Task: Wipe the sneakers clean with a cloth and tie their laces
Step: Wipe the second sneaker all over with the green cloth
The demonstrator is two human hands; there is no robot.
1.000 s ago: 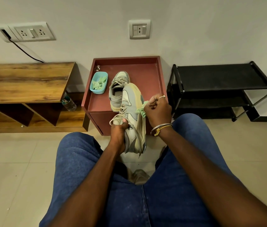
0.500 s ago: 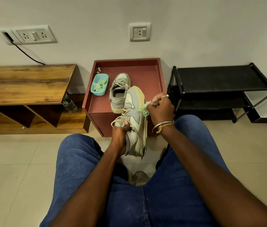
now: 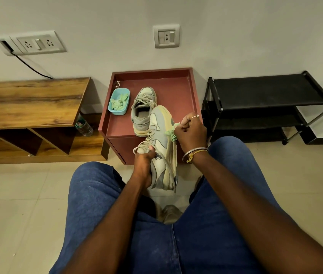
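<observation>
Head view: cream-and-grey chunky sneaker point(image 3: 160, 123) is held in the air over the knees, just in front of the maroon boxed tabletop point(image 3: 176, 95), on its side with the toe pointing away.

Left hand point(image 3: 143, 165) grip: fingers wrapped round the collar end, thumb up by the loose beige laces point(image 3: 150, 135).

Right hand point(image 3: 191, 133) grip: closed fist bunching the small pale-green cloth point(image 3: 171, 132) against the sole edge.

Handling guess: shoe is light, sole stiff, upper soft and will dent under pressure. Hold it at the collar or midsole, not the laces. Cloth is limp, so keep it wadded.

Matching second sneaker point(image 3: 142, 107) stands on the tabletop beside a light-blue plastic tub point(image 3: 117, 113).
</observation>
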